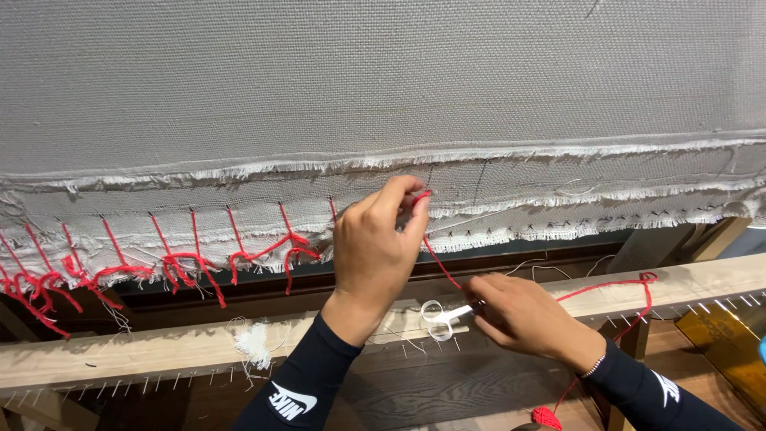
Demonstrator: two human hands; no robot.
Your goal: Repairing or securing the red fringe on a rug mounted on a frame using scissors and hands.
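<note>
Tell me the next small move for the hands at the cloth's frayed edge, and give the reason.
Probably draw the red yarn taut down toward the wooden rail. The left hand pinches the yarn at the frayed cloth edge, the right hand holds its lower run together with small scissors, and earlier red ties already hang knotted to the left.

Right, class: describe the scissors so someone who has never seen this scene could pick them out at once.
Start at the big grey cloth with its frayed edge, then drop to the wooden rail studded with nails below it. The scissors lie against that rail in the right hand, beside the red yarn. They are the only white, ring-handled thing there.
</note>
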